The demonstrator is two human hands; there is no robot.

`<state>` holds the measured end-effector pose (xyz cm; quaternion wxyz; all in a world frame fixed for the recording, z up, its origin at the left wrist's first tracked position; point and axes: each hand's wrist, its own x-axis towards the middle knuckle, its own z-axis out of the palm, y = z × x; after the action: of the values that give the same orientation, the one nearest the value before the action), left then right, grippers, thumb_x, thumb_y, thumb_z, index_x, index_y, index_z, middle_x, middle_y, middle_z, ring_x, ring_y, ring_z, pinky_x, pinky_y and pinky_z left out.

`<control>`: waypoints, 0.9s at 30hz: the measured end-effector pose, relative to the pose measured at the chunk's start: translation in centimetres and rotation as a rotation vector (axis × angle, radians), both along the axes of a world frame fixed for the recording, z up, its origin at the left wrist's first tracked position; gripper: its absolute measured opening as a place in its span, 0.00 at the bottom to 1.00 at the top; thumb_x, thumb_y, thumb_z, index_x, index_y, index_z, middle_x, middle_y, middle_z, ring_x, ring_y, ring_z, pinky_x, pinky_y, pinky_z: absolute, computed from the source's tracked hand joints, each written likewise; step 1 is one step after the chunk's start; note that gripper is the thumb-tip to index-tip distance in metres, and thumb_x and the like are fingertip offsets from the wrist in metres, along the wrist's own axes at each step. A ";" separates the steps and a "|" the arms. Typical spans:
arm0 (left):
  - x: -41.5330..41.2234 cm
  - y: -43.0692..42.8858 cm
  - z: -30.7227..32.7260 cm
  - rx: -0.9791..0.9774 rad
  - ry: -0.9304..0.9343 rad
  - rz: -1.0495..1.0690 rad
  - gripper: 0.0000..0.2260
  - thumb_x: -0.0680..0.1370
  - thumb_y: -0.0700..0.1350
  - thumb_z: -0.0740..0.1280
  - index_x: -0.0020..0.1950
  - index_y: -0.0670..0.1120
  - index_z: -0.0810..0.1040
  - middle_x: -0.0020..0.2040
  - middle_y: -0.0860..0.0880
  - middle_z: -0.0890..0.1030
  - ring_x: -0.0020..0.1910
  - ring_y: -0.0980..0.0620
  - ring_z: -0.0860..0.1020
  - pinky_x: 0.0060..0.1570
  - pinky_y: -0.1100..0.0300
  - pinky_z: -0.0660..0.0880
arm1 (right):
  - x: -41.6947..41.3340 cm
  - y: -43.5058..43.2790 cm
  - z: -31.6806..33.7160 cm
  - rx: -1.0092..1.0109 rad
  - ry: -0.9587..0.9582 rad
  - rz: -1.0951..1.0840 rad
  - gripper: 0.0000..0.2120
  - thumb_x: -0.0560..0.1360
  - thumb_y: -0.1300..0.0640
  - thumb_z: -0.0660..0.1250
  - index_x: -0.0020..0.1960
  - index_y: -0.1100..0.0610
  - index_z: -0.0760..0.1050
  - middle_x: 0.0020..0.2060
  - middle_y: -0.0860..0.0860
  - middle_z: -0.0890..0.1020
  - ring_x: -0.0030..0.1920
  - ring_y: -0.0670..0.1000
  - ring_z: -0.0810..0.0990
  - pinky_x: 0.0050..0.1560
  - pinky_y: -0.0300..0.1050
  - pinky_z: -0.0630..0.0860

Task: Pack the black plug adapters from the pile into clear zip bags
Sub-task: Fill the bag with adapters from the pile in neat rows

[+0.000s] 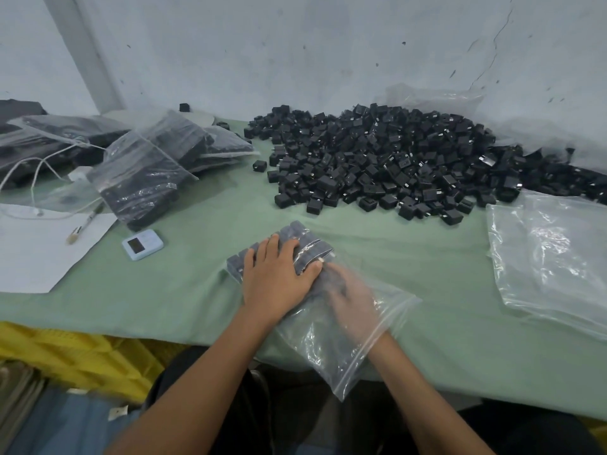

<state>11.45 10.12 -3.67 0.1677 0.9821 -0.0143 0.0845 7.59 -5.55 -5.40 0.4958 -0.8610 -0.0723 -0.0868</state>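
A clear zip bag lies on the green table in front of me, its far end packed with black plug adapters in rows. My left hand lies flat on top of the bag, fingers straight, pressing the adapters. My right hand is inside the bag through its open mouth and shows blurred through the plastic, so its finger pose is unclear. The big pile of loose black adapters sits at the back against the wall.
Filled bags of adapters are stacked at the back left. Empty clear bags lie at the right. A small blue timer, white paper with a pen and a white cable lie at the left. Yellow crates stand below the table edge.
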 end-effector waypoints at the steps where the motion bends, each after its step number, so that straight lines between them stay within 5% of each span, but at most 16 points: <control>1: 0.0 0.0 0.0 -0.003 -0.002 -0.001 0.32 0.75 0.73 0.52 0.74 0.59 0.64 0.79 0.48 0.61 0.78 0.49 0.57 0.77 0.46 0.49 | -0.3 0.0 0.4 0.030 0.028 0.012 0.20 0.79 0.67 0.63 0.67 0.51 0.73 0.62 0.45 0.77 0.63 0.45 0.75 0.69 0.45 0.69; 5: 0.0 0.1 -0.1 -0.010 -0.009 0.011 0.32 0.74 0.74 0.52 0.73 0.61 0.63 0.79 0.49 0.61 0.78 0.49 0.57 0.77 0.47 0.49 | -3.4 -1.2 3.0 0.134 0.175 0.168 0.21 0.80 0.69 0.62 0.69 0.52 0.71 0.62 0.46 0.78 0.64 0.38 0.75 0.66 0.33 0.69; 8: 0.0 0.2 -0.2 -0.002 -0.019 0.013 0.33 0.73 0.75 0.50 0.73 0.61 0.63 0.79 0.50 0.61 0.78 0.50 0.58 0.77 0.47 0.49 | -7.1 -4.6 5.0 0.124 0.386 0.344 0.15 0.80 0.65 0.64 0.65 0.55 0.78 0.59 0.45 0.82 0.63 0.42 0.78 0.66 0.37 0.71; 11: 0.0 0.2 -0.3 0.013 -0.041 0.015 0.33 0.74 0.76 0.48 0.74 0.61 0.63 0.79 0.50 0.60 0.78 0.49 0.58 0.78 0.47 0.49 | -8.7 -9.8 8.8 0.130 0.558 0.543 0.09 0.79 0.61 0.67 0.56 0.57 0.84 0.51 0.51 0.86 0.53 0.46 0.83 0.56 0.39 0.77; 16: 0.1 0.2 -0.6 0.015 -0.059 0.016 0.33 0.74 0.76 0.48 0.73 0.61 0.63 0.79 0.52 0.61 0.78 0.50 0.58 0.77 0.48 0.50 | -0.1 -14.2 11.5 0.001 0.217 0.054 0.10 0.79 0.62 0.66 0.50 0.50 0.84 0.44 0.53 0.86 0.42 0.49 0.81 0.42 0.40 0.79; 21: 0.0 0.2 -0.6 -0.002 -0.056 0.023 0.34 0.73 0.76 0.49 0.74 0.61 0.64 0.79 0.53 0.60 0.78 0.51 0.58 0.77 0.49 0.49 | 14.1 -15.4 7.8 -0.624 0.176 -0.252 0.17 0.80 0.61 0.61 0.68 0.54 0.73 0.64 0.56 0.75 0.64 0.60 0.73 0.64 0.50 0.70; 27: 0.0 0.2 -0.8 -0.009 -0.073 0.042 0.33 0.73 0.76 0.50 0.74 0.61 0.65 0.79 0.54 0.61 0.78 0.52 0.58 0.77 0.51 0.48 | 19.0 -16.0 3.8 -0.870 0.178 -0.402 0.20 0.80 0.58 0.62 0.71 0.58 0.65 0.66 0.60 0.70 0.65 0.62 0.67 0.63 0.54 0.69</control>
<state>11.41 10.30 -4.46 0.1694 0.9777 0.0003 0.1238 26.59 -21.56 -1.61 0.0678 -0.9894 0.1087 -0.0685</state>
